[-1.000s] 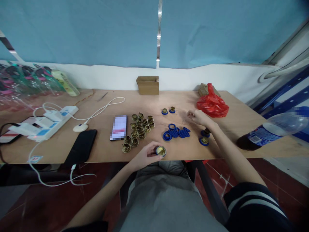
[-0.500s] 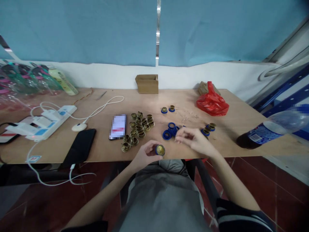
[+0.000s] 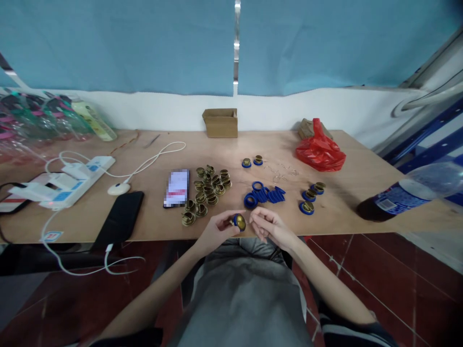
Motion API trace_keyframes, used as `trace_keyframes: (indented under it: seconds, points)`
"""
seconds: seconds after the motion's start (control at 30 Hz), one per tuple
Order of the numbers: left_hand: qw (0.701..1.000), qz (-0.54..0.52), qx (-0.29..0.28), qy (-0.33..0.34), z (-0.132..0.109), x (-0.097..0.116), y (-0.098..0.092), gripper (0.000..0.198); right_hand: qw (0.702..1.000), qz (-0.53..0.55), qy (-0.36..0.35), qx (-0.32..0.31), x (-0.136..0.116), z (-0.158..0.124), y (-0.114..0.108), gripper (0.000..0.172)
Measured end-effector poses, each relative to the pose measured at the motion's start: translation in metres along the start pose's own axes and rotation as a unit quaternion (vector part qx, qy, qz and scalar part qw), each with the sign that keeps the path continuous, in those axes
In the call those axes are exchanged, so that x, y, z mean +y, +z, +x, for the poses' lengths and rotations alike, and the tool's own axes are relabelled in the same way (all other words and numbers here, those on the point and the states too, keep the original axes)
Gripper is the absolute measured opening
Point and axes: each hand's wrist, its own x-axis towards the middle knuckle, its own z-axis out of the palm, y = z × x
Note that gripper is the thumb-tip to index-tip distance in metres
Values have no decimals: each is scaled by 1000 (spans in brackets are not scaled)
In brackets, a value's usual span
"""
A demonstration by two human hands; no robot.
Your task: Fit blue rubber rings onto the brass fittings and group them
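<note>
Our left hand point(image 3: 218, 232) has its thumb and fingers closed around the edge of a brass-coloured piece with a blue ring point(image 3: 240, 222), its round face turned toward our right side, just above the front edge of the worktop point(image 3: 202, 152). Right next to it, nearly touching, we've got our right hand point(image 3: 271, 225) with the fingertips drawn in close together; honestly we can't tell if there's anything tiny pinched in there.

Just past our hands there's a pile of blue rings point(image 3: 264, 194), all jumbled together. Left of that we've got a cluster of brass-coloured pieces point(image 3: 208, 190), no blue on those as far as we can see. Over on the right sit three ringed pieces point(image 3: 309, 195) in a slanting row, and further back two more ringed ones point(image 3: 252, 161), side by side. Near that pair some thin, see-through-looking bits point(image 3: 280, 171) are scattered about, too small for us to make out properly.

Further out: a phone with a lit screen point(image 3: 177, 188) beside the cluster, a red plastic bag point(image 3: 320, 154) back right, and a cardboard box point(image 3: 221, 124) by the wall.
</note>
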Motion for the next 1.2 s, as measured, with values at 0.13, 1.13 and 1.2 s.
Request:
trace_keyframes:
  seconds: [0.13,1.13,1.2]
  points:
    - [1000,1,-5,-6,-1,4,0,49,995,78,52,-24,2,0,3,37]
    - [997,-23,-62,45,-3,-1,1,49,889,-408,-205,-1,-8,-11,13,17]
    - [997,-22,-59,46,-4,-1,1,52,869,-437,-231,-8,-9,-12,13,16]
